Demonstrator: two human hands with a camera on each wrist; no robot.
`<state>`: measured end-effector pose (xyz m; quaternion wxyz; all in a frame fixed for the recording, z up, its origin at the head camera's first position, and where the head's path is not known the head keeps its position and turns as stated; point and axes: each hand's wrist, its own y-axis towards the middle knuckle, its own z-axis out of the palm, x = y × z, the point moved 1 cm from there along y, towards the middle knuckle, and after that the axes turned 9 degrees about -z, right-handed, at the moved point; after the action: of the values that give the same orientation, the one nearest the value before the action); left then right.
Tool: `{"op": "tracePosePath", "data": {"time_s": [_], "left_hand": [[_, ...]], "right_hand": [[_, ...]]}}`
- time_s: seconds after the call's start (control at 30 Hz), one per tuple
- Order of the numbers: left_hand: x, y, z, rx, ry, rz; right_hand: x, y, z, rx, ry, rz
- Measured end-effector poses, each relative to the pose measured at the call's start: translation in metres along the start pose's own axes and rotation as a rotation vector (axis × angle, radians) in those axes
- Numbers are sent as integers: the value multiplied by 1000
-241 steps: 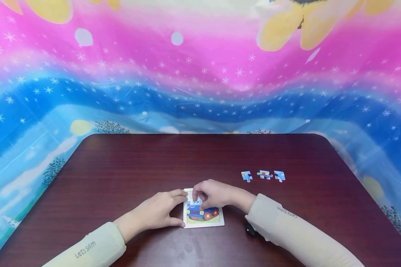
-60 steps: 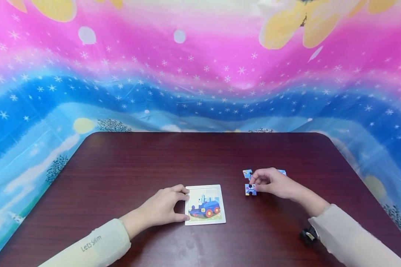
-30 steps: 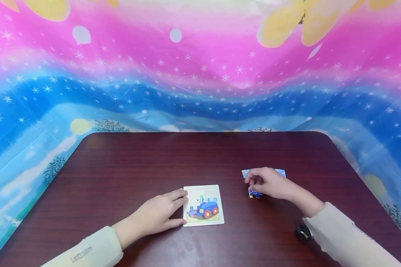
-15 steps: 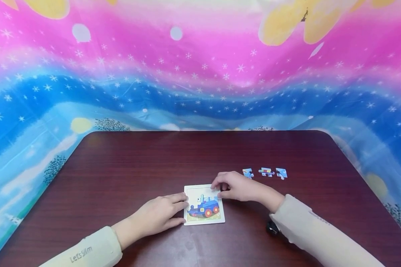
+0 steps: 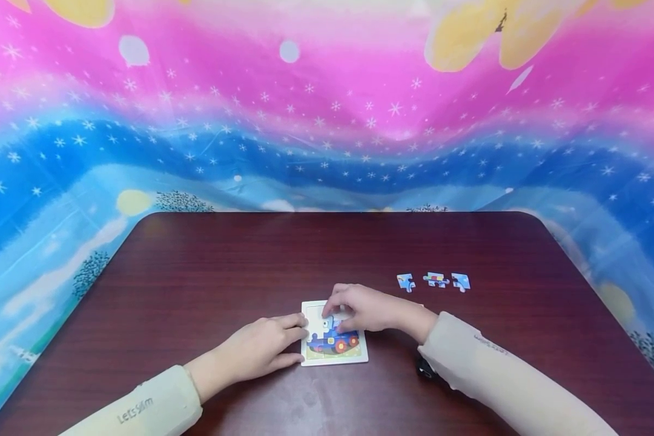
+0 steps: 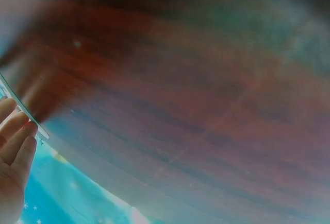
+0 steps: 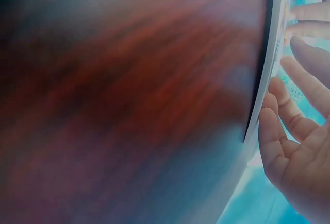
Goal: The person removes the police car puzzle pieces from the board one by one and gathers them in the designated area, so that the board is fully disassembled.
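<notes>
A white-bordered puzzle tray lies on the table, showing a blue vehicle with red wheels. Its upper left part is pale and bare. My left hand rests with extended fingers along the tray's left edge. My right hand is over the tray's upper right part, loosely bent, thumb and index finger apart above the picture. In the right wrist view, the tray's edge runs beside the right hand. In the left wrist view, the left hand touches the tray's edge.
Loose puzzle pieces lie in a row right of the tray: a left one, a middle one and a right one. A pale edge shows behind my right wrist. The dark table ends at a colourful cloth.
A puzzle piece was in my right hand near the row. The hand then moved left to the tray, and the forearm now covers the spot. My left hand stays at the tray's edge.
</notes>
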<state>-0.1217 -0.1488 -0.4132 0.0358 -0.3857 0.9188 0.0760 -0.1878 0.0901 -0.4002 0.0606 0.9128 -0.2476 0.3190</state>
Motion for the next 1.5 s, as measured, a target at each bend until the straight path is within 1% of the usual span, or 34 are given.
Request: {"op": "tracePosePath", "data": {"time_s": [0.1,0.2,0.47,0.63,0.77,0.9,1.07,1.27,1.5], "left_hand": [[0,1,0,3,-4,3],[1,2,0,-3,-9,9],[-2,3,-1,-19,-31,-14],[-4,6,-1,-15,-20,-36],[-5,8,-1,-8,-19,-48],[-5,9,-1,-15,-24,-50],[-5,10,0,-29,-25,-59],[-4,11,0,-36,-15,-71],[-6,12,0,-25,-35,-100]], "right_hand": [[1,1,1,17,-17,1],[3,3,3,31,-56,21],[9,4,5,51,-105,57],[12,4,6,54,-97,57],[12,3,6,55,-71,56],[11,2,6,55,-43,59],[14,3,7,62,-54,80],[17,3,10,40,-61,82],[15,1,11,24,-32,73]]}}
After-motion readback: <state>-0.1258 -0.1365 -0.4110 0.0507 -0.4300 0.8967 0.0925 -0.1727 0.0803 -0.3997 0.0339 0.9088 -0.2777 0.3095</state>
